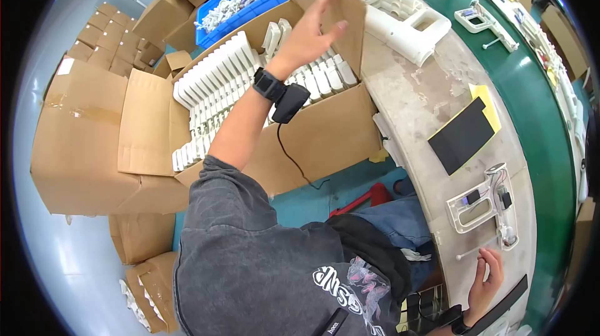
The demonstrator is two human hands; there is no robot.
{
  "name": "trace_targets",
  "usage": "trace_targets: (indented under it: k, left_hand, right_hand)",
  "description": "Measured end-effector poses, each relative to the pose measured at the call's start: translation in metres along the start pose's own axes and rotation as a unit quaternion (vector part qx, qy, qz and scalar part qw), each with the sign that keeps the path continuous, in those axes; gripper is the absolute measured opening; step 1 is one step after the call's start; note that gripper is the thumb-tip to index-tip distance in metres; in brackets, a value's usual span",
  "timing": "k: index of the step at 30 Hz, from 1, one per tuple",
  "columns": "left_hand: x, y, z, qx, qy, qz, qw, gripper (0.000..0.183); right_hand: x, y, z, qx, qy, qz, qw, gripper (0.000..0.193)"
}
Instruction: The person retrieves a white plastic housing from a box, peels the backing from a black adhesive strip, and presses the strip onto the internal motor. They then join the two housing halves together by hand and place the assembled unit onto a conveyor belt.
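Observation:
My left hand [310, 37] reaches over an open cardboard box [325, 130], thumb and fingers spread, holding nothing. Its fingers overlap the box's raised flap [331, 8]; I cannot tell whether they touch it. Rows of white plastic parts [215, 74] stand packed in the box, partly hidden by my left forearm. At the lower right, my right hand [487, 280] is loosely curved with its fingers apart and nothing visible in it. Just beyond its fingertips, a white plastic housing [459, 217] with wires and small black blocks lies on the bench, a thin white rod [475, 250] beside it.
A black sheet on yellow backing [462, 136] lies on the curved bench [406, 98]. White molded housings [406, 33] are heaped at its far end. Another housing [484, 24] rests on the green belt [531, 92]. A blue crate [240, 5] of small parts and cardboard boxes [87, 142] stand left.

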State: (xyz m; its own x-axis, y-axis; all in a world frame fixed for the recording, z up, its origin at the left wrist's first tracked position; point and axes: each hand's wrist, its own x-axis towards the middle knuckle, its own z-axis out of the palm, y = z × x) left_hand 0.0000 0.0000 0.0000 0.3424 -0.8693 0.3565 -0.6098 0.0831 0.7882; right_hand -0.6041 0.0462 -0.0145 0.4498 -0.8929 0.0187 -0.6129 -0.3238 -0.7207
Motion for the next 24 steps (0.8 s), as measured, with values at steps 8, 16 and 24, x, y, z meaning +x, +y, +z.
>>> trace_targets:
  k: [8,16,24]
  left_hand:
    - [0.0,-0.022,0.05,0.189,-0.096,0.098,0.972,0.07]
    - [-0.031,-0.03,0.038,0.148,-0.062,0.013,0.987,0.059]
    - [-0.036,-0.072,0.021,0.142,-0.011,-0.045,0.989,0.044]
  right_hand:
    - [-0.011,0.005,0.005,0.004,0.009,0.005,1.0,0.016]
    - [-0.009,0.002,0.009,0.026,0.017,0.0,1.0,0.016]
    - [-0.008,0.001,0.009,0.033,0.018,0.011,0.999,0.016]
